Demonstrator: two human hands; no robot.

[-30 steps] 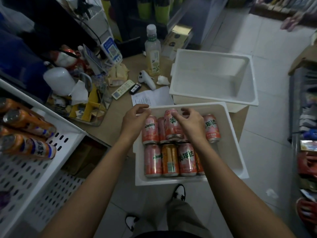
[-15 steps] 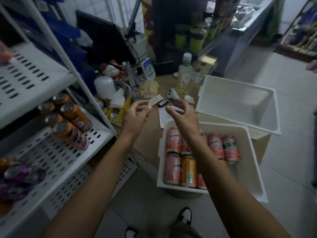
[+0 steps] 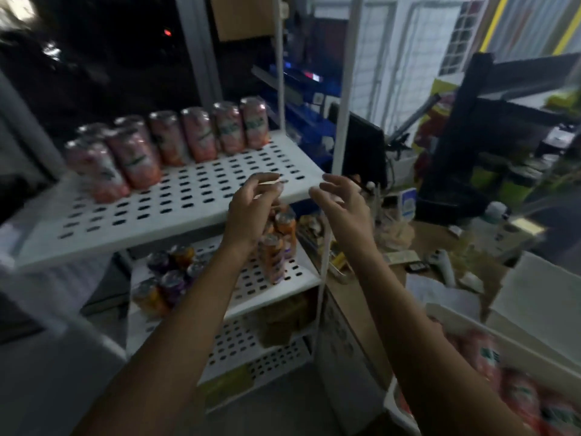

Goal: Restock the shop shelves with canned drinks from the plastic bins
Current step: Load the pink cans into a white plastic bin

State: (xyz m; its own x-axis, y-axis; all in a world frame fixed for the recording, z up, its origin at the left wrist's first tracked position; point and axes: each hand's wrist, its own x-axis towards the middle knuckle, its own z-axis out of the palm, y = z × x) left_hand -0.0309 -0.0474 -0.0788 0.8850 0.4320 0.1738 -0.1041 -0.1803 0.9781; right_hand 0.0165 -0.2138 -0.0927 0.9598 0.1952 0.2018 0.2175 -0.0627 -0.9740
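Head camera view, blurred by motion and dim. Largest in sight is a white shelving unit [image 3: 176, 215] with perforated shelves, filling the left and centre. Its top shelf carries a row of pink cans [image 3: 195, 136] standing upright along the back, with the front half of the shelf bare. The shelf below [image 3: 283, 278] holds orange cans [image 3: 273, 256] and purple cans [image 3: 171, 281]. To the right is a cluttered brown counter [image 3: 355, 297]. At the lower right corner is a white plastic bin [image 3: 465, 320], with more pink cans [image 3: 518, 394] lying inside it as a red blur.

Both forearms reach up from the bottom edge. The left hand [image 3: 251, 209] and right hand [image 3: 339, 202] hover side by side, just in front of the top shelf's front edge. The fingers of both are loosely curled and apart, and neither hand grips a can.

A second ago both hands were down on the cans in the bin. Since then they have lifted away empty, and the view has swung from the bin up to the shelves. I judge that the person is checking the free space on the top shelf before fetching cans. The stock for this shelf still waits in the bin.
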